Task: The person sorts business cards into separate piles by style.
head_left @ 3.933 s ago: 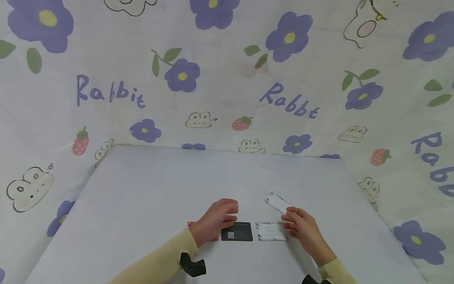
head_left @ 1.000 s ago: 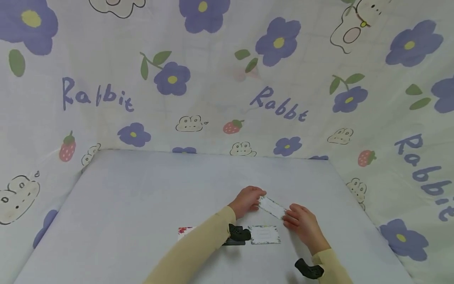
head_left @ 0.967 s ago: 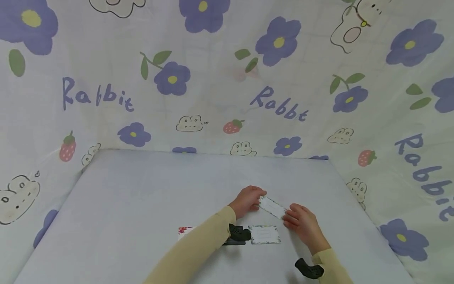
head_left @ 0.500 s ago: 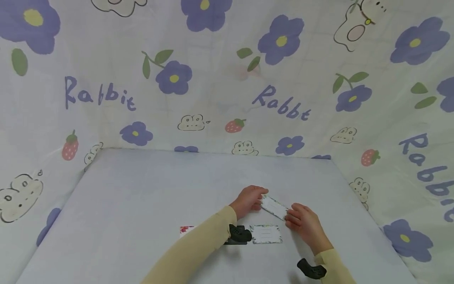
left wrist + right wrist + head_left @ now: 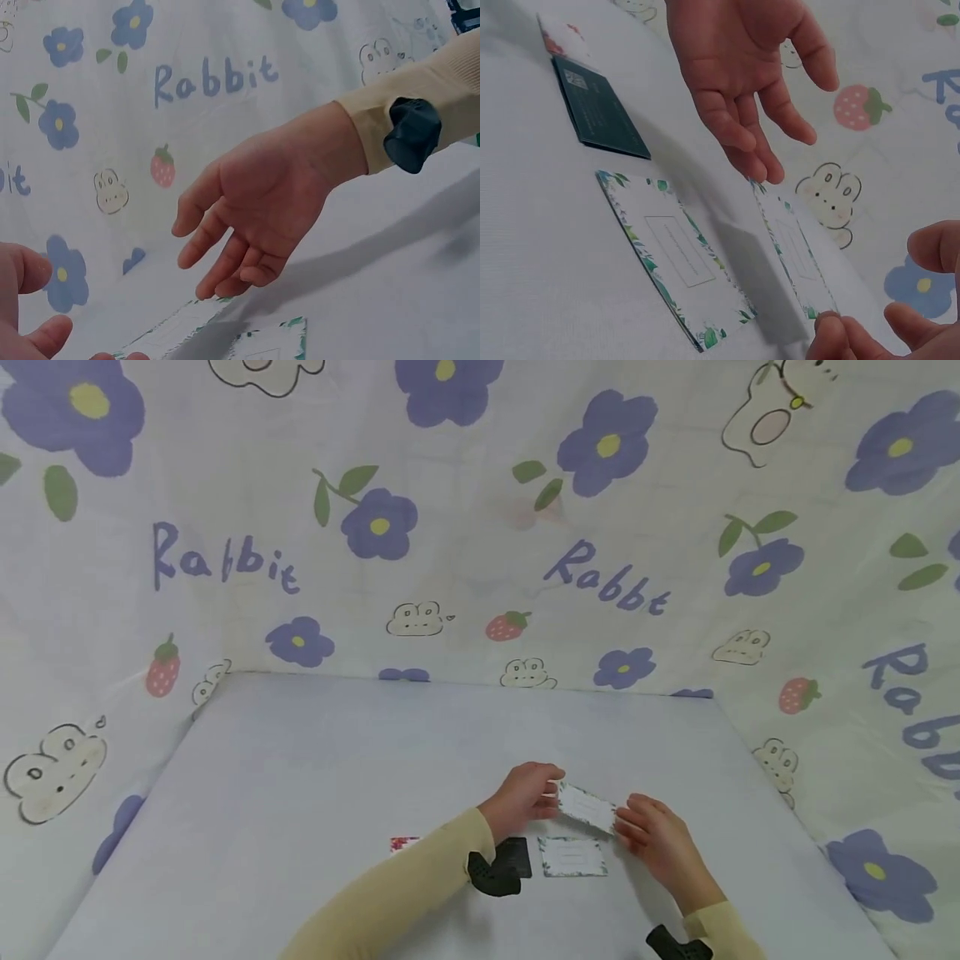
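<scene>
Fingertips of your right hand pinch the near corner of the white leaf-bordered rectangular card, which is tilted just above the pale table. Your left hand, fingers loosely spread, touches its far end. An identical card lies flat just beside a dark green card.

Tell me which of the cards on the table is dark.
The black card, lying between the red-printed card and a white leaf-bordered card.
</scene>
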The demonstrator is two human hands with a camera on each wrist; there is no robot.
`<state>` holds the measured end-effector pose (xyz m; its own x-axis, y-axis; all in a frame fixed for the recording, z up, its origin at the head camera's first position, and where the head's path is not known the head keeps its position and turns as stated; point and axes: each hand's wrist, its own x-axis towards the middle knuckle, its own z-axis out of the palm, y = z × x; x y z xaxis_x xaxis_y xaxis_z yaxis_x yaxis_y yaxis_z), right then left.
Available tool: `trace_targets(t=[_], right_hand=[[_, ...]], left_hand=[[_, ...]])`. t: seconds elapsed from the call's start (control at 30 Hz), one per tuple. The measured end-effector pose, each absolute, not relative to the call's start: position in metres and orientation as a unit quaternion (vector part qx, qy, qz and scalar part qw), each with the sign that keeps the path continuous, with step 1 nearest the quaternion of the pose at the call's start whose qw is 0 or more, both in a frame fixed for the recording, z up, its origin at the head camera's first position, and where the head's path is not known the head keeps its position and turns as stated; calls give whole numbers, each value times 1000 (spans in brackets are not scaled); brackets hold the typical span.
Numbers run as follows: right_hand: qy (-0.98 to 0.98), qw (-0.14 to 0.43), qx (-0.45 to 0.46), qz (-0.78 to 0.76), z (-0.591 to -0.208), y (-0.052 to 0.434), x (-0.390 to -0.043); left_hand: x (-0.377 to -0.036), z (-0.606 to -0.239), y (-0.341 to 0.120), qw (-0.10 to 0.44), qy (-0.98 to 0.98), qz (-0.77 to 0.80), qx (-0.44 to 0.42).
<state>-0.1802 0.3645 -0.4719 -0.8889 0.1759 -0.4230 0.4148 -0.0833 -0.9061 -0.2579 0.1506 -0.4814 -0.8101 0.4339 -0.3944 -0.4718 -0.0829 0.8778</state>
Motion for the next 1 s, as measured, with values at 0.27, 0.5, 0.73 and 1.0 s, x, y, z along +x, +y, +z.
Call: trace_targets(t=[0.27,0.5,0.73,1.0], right_hand=[[678,110,212,-695,-467,363,-169],[699,123,209,-673,-466,361,-159],[708,135,206,-661,-467,362,-152],[711,147,197,-658,-470,358,-148]], left_hand=[[-229,-475,135,302,588,750,4],[-206,-473,125,304,580,756,-5],[-190,-478,121,321,560,764,-9],[-182,-487,119,311,544,779,-37]])
